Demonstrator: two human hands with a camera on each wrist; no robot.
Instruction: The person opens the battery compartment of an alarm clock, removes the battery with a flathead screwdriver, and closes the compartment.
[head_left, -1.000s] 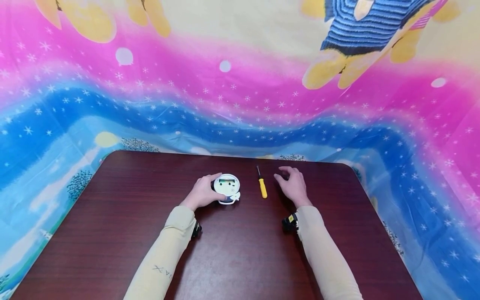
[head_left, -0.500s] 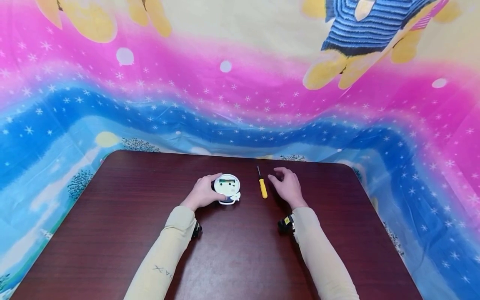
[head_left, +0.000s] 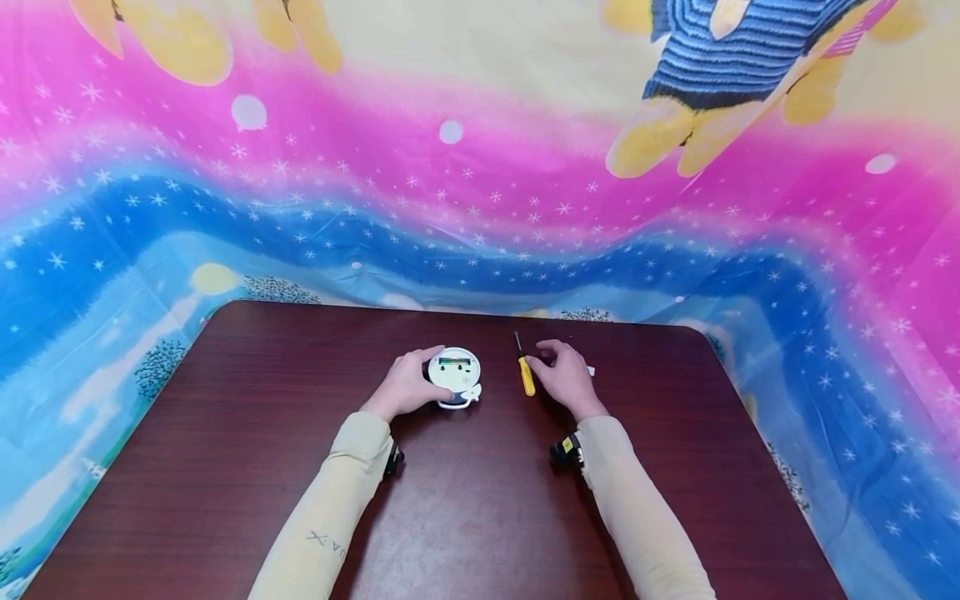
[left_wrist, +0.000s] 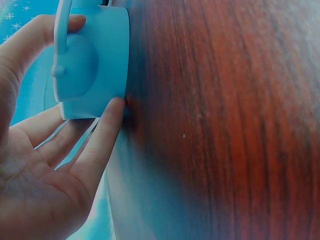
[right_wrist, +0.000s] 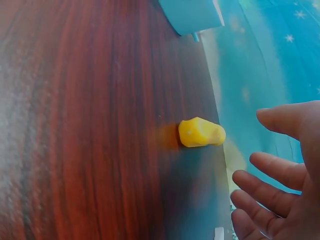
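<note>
A round white device, which looks like the back of a small alarm clock, lies on the table with a dark slot in its upper face. My left hand grips its left side, thumb and fingers around the casing. To the right lies a yellow-handled screwdriver, its metal tip pointing away from me. My right hand hovers just right of it, thumb close to the handle. In the right wrist view the fingers stand spread, apart from the yellow handle.
A small white piece shows just beyond the right hand, partly hidden by it. The dark wooden table ends at a back edge against a printed cloth, which also hangs at both sides.
My right hand has moved left, closer to the screwdriver, uncovering a small white piece to its right. The left hand and the white device have stayed put.
</note>
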